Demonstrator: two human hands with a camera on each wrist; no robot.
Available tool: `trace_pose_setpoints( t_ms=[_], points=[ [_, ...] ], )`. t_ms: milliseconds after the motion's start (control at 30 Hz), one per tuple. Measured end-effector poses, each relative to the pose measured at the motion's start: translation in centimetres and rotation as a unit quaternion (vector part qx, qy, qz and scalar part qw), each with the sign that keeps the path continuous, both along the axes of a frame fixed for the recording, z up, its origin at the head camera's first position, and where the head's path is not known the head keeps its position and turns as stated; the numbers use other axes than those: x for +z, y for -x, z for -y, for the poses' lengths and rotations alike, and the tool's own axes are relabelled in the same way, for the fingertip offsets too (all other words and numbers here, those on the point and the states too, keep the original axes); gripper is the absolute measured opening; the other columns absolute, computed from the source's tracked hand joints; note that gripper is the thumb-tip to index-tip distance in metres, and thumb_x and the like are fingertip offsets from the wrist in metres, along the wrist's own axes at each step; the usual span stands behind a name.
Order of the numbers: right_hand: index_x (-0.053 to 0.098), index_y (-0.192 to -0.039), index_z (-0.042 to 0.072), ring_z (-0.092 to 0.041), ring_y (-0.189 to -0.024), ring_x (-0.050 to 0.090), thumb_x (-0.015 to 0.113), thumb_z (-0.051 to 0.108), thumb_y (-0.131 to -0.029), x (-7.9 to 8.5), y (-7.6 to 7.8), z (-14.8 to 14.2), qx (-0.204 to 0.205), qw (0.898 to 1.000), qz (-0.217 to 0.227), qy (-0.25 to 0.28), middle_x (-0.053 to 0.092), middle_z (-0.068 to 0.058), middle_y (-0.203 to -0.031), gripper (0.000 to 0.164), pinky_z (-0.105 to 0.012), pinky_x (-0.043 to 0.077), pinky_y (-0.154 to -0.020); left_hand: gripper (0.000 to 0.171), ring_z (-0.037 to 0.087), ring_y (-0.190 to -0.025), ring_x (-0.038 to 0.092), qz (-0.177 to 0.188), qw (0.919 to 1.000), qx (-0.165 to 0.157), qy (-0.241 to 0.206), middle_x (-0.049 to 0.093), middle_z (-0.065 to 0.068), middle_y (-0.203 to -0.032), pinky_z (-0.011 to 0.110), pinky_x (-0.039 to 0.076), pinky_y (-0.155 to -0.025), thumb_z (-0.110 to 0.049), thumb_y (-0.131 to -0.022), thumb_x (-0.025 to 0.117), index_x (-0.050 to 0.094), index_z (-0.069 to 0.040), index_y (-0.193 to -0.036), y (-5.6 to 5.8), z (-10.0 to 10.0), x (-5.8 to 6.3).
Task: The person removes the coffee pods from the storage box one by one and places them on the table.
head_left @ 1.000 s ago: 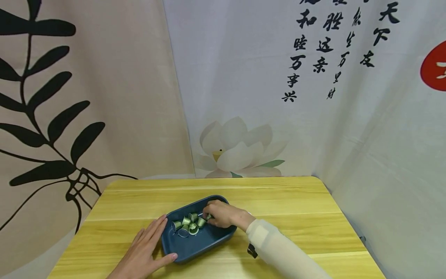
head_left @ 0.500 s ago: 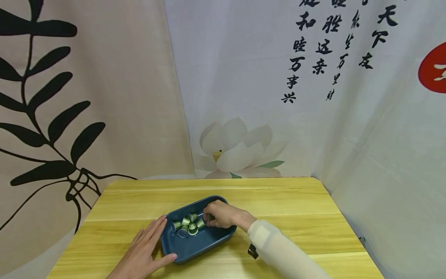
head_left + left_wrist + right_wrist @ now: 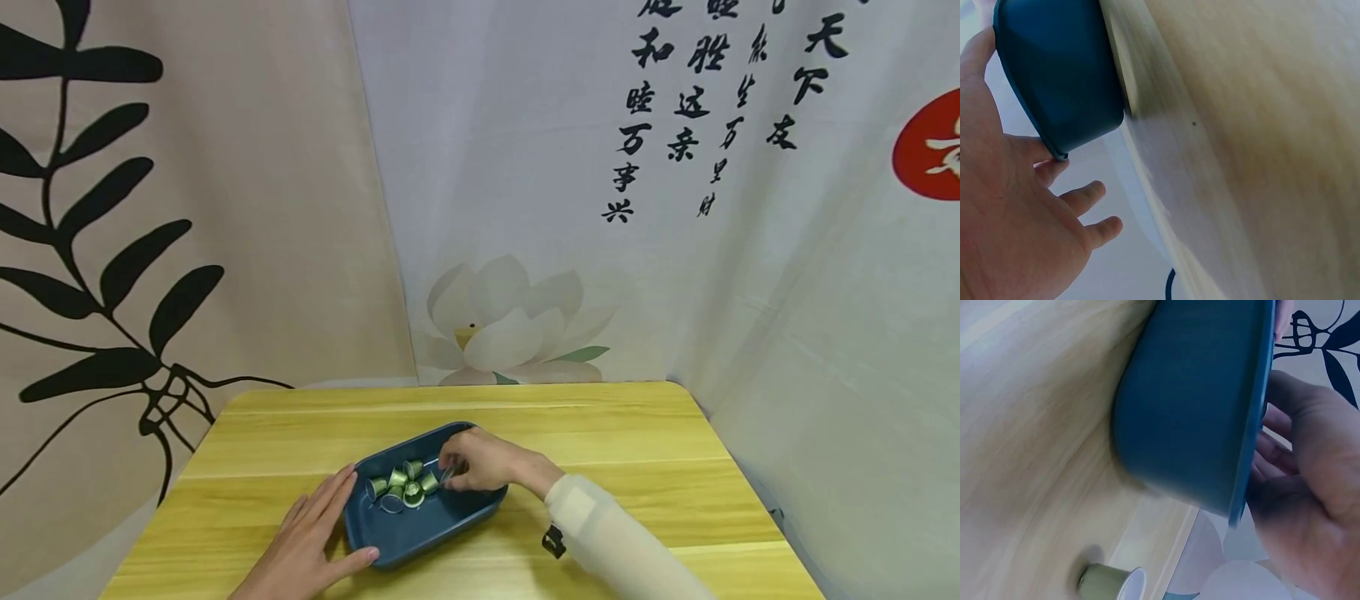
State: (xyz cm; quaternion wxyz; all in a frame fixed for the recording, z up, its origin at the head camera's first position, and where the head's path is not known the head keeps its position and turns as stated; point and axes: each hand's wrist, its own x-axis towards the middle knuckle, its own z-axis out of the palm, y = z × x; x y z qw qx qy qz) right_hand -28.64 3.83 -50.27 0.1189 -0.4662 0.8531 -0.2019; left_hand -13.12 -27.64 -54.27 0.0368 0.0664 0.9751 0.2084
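A deep blue tray (image 3: 420,540) sits slantwise on the table, with several small green coffee capsules (image 3: 412,495) lying at various angles inside its left half. My left hand (image 3: 303,533) rests against the tray's left end, fingers extended along the rim and thumb at the front corner. In the left wrist view the left hand's fingertips touch the tray's rim. Inside the right part of the tray, my right hand (image 3: 483,462) pinches a coffee capsule (image 3: 451,473) between thumb and fingers, its shiny round rim showing. The tray wall hides most of those fingertips in the right wrist view.
Another green capsule (image 3: 1105,582) stands on the table outside the tray, seen in the right wrist view. The wooden table (image 3: 637,467) ends in front of a printed cloth backdrop (image 3: 510,167). A dark device (image 3: 553,542) is strapped at the right wrist.
My right hand has shifted and turned slightly, bringing the pinched capsule's shiny rim into view. The left hand and the tray hold their places.
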Motion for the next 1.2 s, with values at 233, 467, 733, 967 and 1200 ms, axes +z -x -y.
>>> trace_pose_setpoints(
  t_ms=[233,467,733,967,1200],
  points=[
    [0.076,-0.138,0.005,0.002,-0.097,0.072,0.083,0.015,-0.103,0.0,0.1,-0.8,-0.001,0.999,0.025,0.036,0.080,-0.005,-0.122,0.038,-0.013,0.061,-0.089,0.128,0.049,-0.168,0.040,-0.002,1.0000,-0.002,-0.002,0.028,0.015,-0.188,0.090,0.025,-0.128,-0.093,-0.088,0.069,0.026,-0.017,-0.182,0.0,0.0,0.0],
    [0.076,-0.139,0.006,0.000,-0.097,0.072,0.083,0.013,-0.101,0.3,-0.1,-1.5,-0.005,0.997,0.026,0.067,0.080,-0.005,-0.122,0.040,-0.014,0.061,-0.089,0.131,0.049,-0.168,0.037,0.016,0.9999,0.003,0.000,0.025,0.015,-0.189,0.089,0.022,-0.130,-0.094,-0.086,0.070,0.024,-0.017,-0.183,0.2,-0.1,0.0],
    [0.074,-0.140,0.001,-0.006,-0.106,0.073,0.080,0.008,-0.101,0.9,-0.4,-2.3,-0.011,0.994,0.040,0.097,0.075,-0.007,-0.125,0.040,-0.019,0.066,-0.093,0.131,0.050,-0.169,0.036,0.022,0.9998,0.003,-0.003,0.025,0.016,-0.189,0.090,0.021,-0.130,-0.093,-0.086,0.070,0.024,-0.017,-0.183,0.3,-0.2,0.1],
    [0.077,-0.137,0.007,-0.002,-0.108,0.071,0.079,0.009,-0.101,1.1,-0.6,-3.1,-0.021,0.994,0.041,0.101,0.072,-0.004,-0.126,0.036,-0.018,0.065,-0.096,0.130,0.050,-0.168,0.039,0.006,1.0000,0.000,-0.001,0.026,0.016,-0.189,0.090,0.024,-0.129,-0.093,-0.087,0.070,0.025,-0.016,-0.182,0.2,-0.1,-0.1],
    [0.079,-0.135,0.013,0.000,-0.104,0.066,0.080,0.012,-0.102,1.1,-0.7,-3.8,-0.043,0.993,0.040,0.100,0.071,0.000,-0.125,0.032,-0.016,0.062,-0.096,0.128,0.052,-0.167,0.039,-0.007,1.0000,-0.003,-0.004,0.027,0.017,-0.188,0.091,0.026,-0.127,-0.091,-0.089,0.070,0.026,-0.015,-0.182,0.1,0.0,-0.2]
  ],
)
